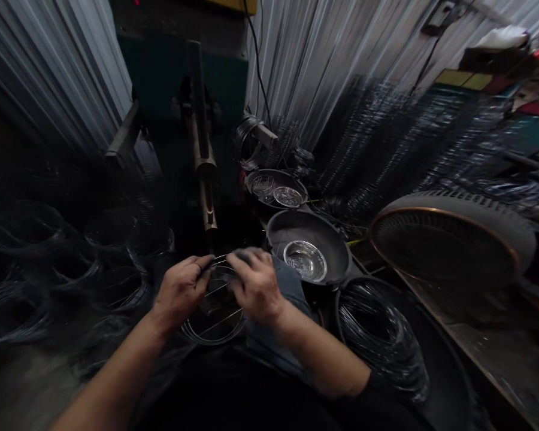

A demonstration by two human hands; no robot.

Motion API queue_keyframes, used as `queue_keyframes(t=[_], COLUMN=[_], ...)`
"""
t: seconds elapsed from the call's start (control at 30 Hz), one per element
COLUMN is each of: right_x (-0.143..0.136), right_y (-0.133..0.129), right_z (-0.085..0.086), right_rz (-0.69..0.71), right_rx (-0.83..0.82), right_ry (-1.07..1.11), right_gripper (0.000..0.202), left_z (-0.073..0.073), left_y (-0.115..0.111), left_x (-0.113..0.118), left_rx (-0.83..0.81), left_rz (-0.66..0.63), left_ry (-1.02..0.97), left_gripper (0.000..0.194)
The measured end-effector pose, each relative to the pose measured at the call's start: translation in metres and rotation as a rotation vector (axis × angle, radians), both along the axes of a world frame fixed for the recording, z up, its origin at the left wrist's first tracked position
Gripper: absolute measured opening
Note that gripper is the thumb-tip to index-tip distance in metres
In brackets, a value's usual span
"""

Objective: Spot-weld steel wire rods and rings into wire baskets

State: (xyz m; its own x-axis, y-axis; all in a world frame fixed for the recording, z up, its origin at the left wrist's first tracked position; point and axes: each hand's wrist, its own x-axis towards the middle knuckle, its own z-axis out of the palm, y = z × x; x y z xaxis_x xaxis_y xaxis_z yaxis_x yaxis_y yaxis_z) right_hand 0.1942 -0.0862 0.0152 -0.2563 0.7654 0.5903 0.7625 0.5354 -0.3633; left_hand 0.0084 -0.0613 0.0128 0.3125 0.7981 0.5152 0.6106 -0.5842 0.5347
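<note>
My left hand (182, 290) is closed on the left side of a round wire frame (213, 341), a ring of thin metal wire with straight wires across it. At the ring's upper right, my right hand (258, 284) is closed too, its fingers slightly smeared by motion. Dark coverings show on some fingertips. The wire frame hangs above my lap, its lower curve toward me. Just right of my right hand, a shiny metal bowl (306, 261) with small wire pieces sits in a dark round basin (330, 236).
A second dark basin (256, 173) farther back holds a metal dish. At right lie a wrapped wire coil (381, 335) in a large tub and a round fan (449, 239). Wire rings (112, 287) crowd the left floor. A machine post (200, 108) stands ahead.
</note>
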Motion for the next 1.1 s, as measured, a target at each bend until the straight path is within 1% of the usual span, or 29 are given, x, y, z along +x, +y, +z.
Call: queue_keyframes(t=[0.07,0.13,0.2,0.27,0.37,0.43,0.5,0.6,0.67,0.77,0.9,1.0,1.1], right_x=[0.012,0.015,0.013,0.009,0.002,-0.001,-0.005,-0.009,-0.011,-0.014,-0.015,-0.016,-0.017], right_y=[0.018,0.035,0.049,0.061,0.076,0.085,0.094,0.105,0.113,0.126,0.142,0.15,0.156], right_z=[0.01,0.015,0.02,0.025,0.032,0.032,0.029,0.024,0.022,0.022,0.028,0.033,0.035], right_rz=[0.057,0.136,0.135,0.083,0.007,-0.036,-0.073,-0.127,-0.144,-0.142,-0.114,-0.114,-0.104], right_rx=[0.004,-0.06,-0.096,-0.104,-0.15,-0.203,-0.263,-0.342,-0.381,-0.436,-0.506,-0.519,-0.523], right_ry=[0.036,0.086,0.136,0.107,-0.095,-0.223,-0.305,-0.382,-0.398,-0.375,-0.309,-0.29,-0.292], right_gripper=[0.024,0.022,0.021,0.022,0.026,0.028,0.029,0.029,0.028,0.027,0.027,0.028,0.028], left_z=[0.012,0.023,0.028,0.029,0.021,0.013,0.006,-0.003,-0.006,-0.005,0.004,0.01,0.012], left_y=[-0.001,0.002,0.01,0.023,0.045,0.058,0.069,0.084,0.093,0.106,0.118,0.123,0.126], left_x=[-0.002,-0.003,-0.006,-0.01,-0.017,-0.02,-0.021,-0.022,-0.022,-0.022,-0.021,-0.021,-0.02], left_rx=[0.035,0.098,0.191,0.292,0.357,0.33,0.276,0.197,0.131,0.012,-0.125,-0.16,-0.164], left_rz=[-0.011,0.002,0.024,0.039,0.05,0.064,0.065,0.055,0.059,0.059,0.074,0.1,0.123], left_ry=[0.003,-0.001,0.005,0.069,0.238,0.32,0.356,0.357,0.34,0.286,0.172,0.163,0.2], left_gripper=[0.029,0.028,0.028,0.032,0.037,0.038,0.036,0.035,0.036,0.035,0.035,0.034,0.036])
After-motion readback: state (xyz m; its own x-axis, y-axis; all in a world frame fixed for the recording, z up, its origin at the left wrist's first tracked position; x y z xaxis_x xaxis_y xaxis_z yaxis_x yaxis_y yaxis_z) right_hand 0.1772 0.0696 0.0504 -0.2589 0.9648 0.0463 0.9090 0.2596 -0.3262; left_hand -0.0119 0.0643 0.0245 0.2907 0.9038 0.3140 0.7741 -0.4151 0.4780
